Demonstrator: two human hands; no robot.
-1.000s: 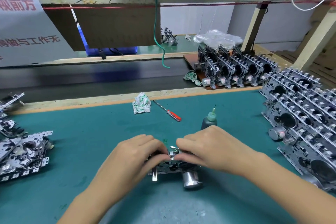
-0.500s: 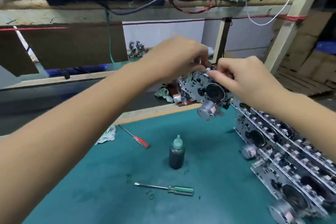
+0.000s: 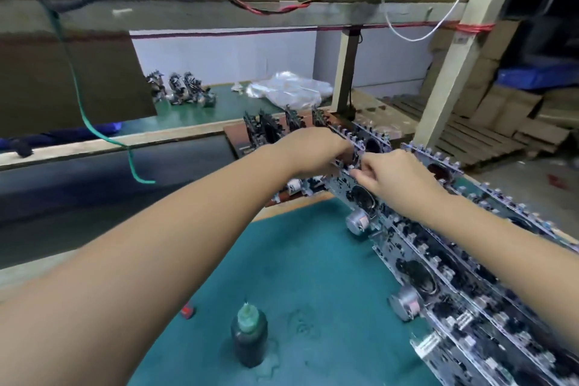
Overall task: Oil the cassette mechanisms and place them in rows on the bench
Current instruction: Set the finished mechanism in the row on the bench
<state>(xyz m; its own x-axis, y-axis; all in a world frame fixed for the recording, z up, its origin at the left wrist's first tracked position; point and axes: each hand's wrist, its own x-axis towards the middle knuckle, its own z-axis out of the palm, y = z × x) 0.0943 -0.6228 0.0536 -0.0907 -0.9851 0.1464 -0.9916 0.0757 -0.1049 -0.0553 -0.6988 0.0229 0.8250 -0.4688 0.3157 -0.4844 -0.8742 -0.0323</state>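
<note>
At row's far end | both hands (image 3: 316,150) (image 3: 394,178) grip cassette mechanism (image 3: 360,194) (fingers curled)

Open green mat lay across the table (image 3: 300,260) centre, broken only by the upright oil bottle (image 3: 249,338) near the front. The right side was walled by packed rows of cassette mechanisms (image 3: 454,285), motors jutting left. Overhead, the wooden shelf (image 3: 219,14) and a dangling green cable (image 3: 94,128) limited height at the left rear.
</note>
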